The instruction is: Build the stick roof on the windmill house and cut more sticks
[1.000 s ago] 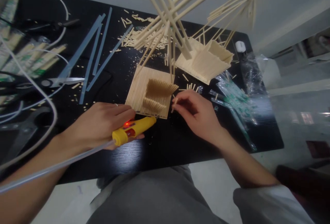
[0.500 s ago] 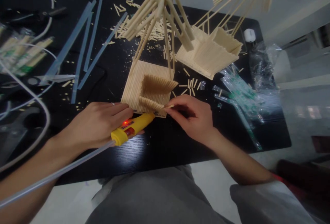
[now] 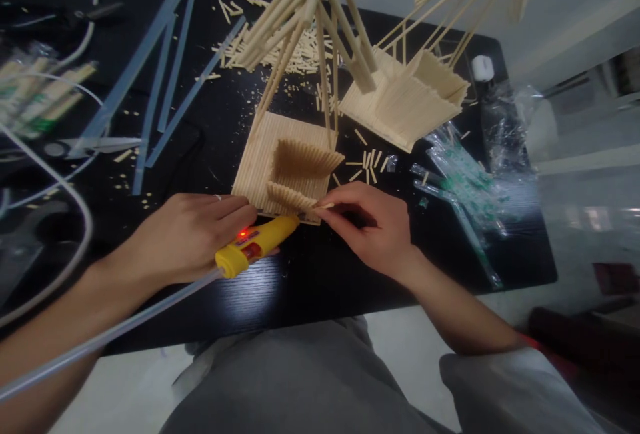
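My left hand (image 3: 200,234) is closed around a yellow hot glue gun (image 3: 257,244) with a lit red light and a clear glue stick (image 3: 115,331) running out of its back. The gun's nozzle is at the front edge of a square base (image 3: 250,161) made of wooden sticks. Pinched between the thumb and forefinger of my right hand (image 3: 375,227) is a short wooden stick (image 3: 326,206), held at the right end of a low stick wall (image 3: 290,195). Taller stick walls (image 3: 305,162) rise behind it, and long sticks stand up from the base.
A second stick model (image 3: 420,97) stands at the back right. Glue sticks (image 3: 173,67) and scissors (image 3: 100,146) lie left, beside a white cable (image 3: 75,197). Cut stick pieces (image 3: 295,51) are heaped behind; plastic wrappers (image 3: 470,181) lie right.
The view has shifted slightly. Both hands stay almost in place, with the glue gun and the short stick still held at the low wall.
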`<action>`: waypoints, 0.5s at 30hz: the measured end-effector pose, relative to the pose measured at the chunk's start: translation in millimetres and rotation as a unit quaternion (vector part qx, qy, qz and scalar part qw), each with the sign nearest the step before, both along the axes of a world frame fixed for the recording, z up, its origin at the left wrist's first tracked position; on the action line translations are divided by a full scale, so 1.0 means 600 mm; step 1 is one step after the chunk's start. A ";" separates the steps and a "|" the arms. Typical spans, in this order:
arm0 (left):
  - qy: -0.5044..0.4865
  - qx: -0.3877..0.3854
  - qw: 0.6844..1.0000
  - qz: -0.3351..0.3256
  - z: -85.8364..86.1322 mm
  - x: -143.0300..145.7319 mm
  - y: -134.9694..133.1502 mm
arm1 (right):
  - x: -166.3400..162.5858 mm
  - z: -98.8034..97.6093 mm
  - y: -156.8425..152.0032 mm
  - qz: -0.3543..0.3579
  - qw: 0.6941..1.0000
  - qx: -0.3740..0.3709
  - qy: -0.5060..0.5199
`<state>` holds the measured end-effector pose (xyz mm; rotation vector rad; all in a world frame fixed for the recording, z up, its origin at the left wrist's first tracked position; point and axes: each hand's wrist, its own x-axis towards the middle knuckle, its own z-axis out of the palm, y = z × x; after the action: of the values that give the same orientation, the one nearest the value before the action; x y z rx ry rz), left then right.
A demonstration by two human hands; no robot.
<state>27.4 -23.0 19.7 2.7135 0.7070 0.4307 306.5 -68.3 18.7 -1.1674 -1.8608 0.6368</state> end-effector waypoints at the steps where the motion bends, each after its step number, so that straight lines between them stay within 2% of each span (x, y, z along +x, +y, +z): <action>1: 0.005 0.000 1.000 -0.003 -0.001 -0.001 0.000 | 0.000 0.000 0.000 0.001 1.000 0.003 0.003; 9: 0.016 -0.020 1.000 -0.004 0.002 -0.002 0.000 | -0.001 0.001 -0.001 0.003 1.000 -0.001 0.000; 15: -0.008 0.013 1.000 -0.021 -0.002 -0.019 0.009 | -0.003 -0.001 0.001 0.011 1.000 0.017 0.004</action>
<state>16.0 -17.8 18.3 2.7411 0.6446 0.4543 304.8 -67.4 17.9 -1.1231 -1.8738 0.6189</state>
